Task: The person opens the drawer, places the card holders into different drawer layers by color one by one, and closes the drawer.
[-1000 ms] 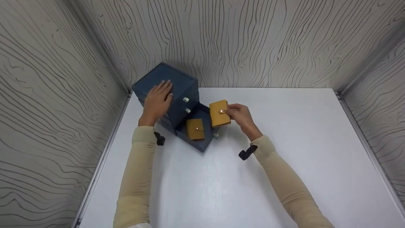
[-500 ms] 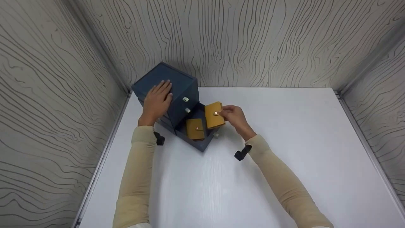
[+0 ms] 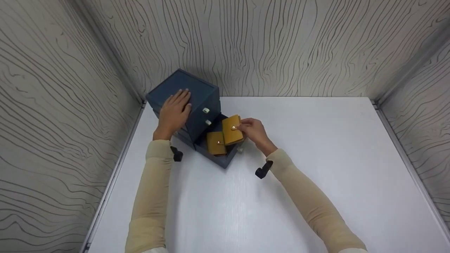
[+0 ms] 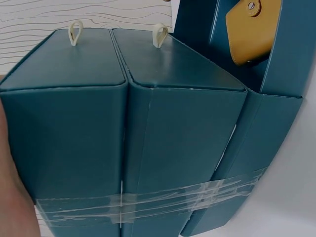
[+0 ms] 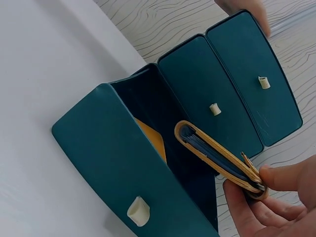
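My left hand lies flat with straight fingers on top of the dark teal drawer box. With thumb and fingers my right hand pinches a mustard-yellow card wallet by its snap-strap edge. The right wrist view shows this wallet edge-on, with dark card sleeves inside, above the pulled-out bottom drawer. A second yellow wallet lies in that drawer, its snap facing up. In the head view the held wallet slightly overlaps it.
Two closed drawers with pale loop pulls sit above the pulled-out one. Clear tape runs across the box's side. The box stands at the back left of the white table, near the wood-patterned walls.
My right hand has moved left with the wallet, from the drawer's right edge to over the drawer, close beside the other wallet. The left hand has stayed on the box.
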Motion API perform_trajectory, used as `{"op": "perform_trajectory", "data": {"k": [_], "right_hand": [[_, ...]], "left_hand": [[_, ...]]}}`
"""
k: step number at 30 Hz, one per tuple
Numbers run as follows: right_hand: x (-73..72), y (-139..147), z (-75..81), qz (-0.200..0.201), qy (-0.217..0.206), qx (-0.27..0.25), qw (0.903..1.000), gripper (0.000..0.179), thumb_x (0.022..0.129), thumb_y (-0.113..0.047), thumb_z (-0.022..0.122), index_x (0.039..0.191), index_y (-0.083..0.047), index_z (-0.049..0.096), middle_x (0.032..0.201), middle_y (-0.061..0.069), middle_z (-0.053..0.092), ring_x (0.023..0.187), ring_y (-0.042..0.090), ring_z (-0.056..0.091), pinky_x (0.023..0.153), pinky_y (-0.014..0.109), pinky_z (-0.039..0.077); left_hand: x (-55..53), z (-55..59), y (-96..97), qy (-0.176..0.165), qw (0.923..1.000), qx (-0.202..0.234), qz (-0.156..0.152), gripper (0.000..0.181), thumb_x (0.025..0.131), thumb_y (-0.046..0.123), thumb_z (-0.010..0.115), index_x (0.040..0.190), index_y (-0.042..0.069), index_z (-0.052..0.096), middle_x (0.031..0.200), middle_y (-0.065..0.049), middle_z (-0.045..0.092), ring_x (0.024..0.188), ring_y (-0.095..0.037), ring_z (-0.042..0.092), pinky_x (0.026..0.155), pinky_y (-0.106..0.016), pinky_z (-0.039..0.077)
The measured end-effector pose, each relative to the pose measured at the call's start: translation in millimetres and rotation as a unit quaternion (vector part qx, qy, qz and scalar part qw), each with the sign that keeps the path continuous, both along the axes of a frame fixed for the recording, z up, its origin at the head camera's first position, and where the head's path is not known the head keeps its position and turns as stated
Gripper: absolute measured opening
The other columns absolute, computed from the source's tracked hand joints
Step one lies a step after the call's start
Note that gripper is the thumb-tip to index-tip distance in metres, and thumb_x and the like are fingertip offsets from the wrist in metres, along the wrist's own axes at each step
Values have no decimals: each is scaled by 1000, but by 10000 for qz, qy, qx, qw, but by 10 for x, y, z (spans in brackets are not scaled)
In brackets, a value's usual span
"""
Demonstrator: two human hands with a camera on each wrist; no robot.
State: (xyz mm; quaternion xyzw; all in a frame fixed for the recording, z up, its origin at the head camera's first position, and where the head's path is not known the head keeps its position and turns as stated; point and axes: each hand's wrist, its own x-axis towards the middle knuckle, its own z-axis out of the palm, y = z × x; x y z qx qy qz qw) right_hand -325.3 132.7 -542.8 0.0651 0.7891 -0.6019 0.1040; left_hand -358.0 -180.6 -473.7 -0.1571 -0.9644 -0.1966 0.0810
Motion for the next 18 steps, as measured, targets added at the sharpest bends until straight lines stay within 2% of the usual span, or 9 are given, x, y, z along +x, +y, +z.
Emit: {"op": "perform_trajectory", "data": {"k": [5,13,18], "right_hand": [[-10,-69,-30,51,-50,96,9999,42,101,-23,70,137,-1,66,133,17,73,114,23,71,93,31,59],[-8,-155,-83,92,61,56,9999,38,102,-19,69,134,2,67,129,20,75,105,20,72,79,21,57],[-5,-199,-116,201,138,30,9997,38,103,-16,67,135,5,66,131,23,73,107,22,72,79,20,58]], "left_hand": [[0,1,-3,-44,10000,2,-13,57,116,40,34,168,16,35,176,1,32,166,-21,24,139,-44,15],[-8,-3,-1,-70,10000,-36,-16,57,116,40,35,168,16,36,176,1,31,166,-20,23,139,-44,14],[-13,-13,-8,-66,9999,-112,-10,57,116,40,34,168,17,35,176,1,31,166,-20,23,139,-44,14]]}}
